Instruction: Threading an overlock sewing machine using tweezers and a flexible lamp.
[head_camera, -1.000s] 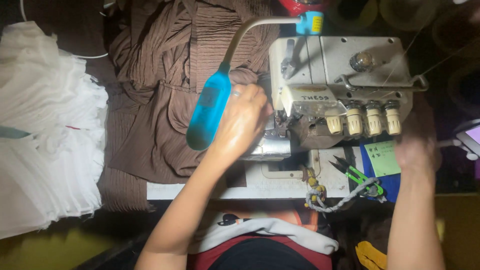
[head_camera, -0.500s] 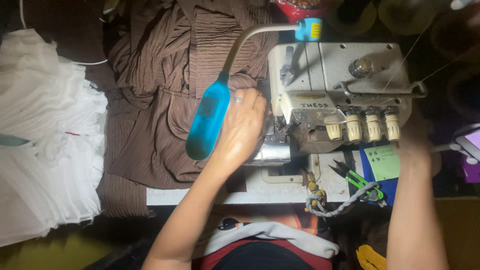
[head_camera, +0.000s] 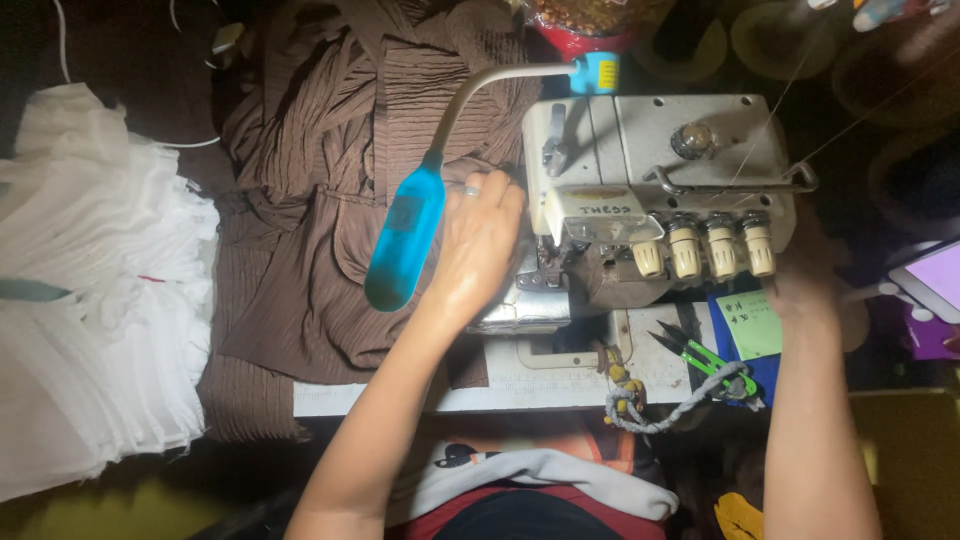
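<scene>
Two hands work at the serger (head_camera: 660, 200): the left hand (head_camera: 480, 250) lies flat, fingers spread, pressing brown cloth (head_camera: 320, 250) beside the needle; the right hand (head_camera: 805, 285) reaches behind the machine, grip hidden.

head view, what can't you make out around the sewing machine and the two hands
- Right hand: its fingers are hidden behind the sewing machine, so its grip cannot be told.
- Needle area: covered by the left hand and in shadow.
- Brown fabric under the left hand: whether it is pinched or only pressed is hidden by the palm.
- White fabric: cut off by the left edge.
- Green snips: the tips are too dark to tell.
</scene>
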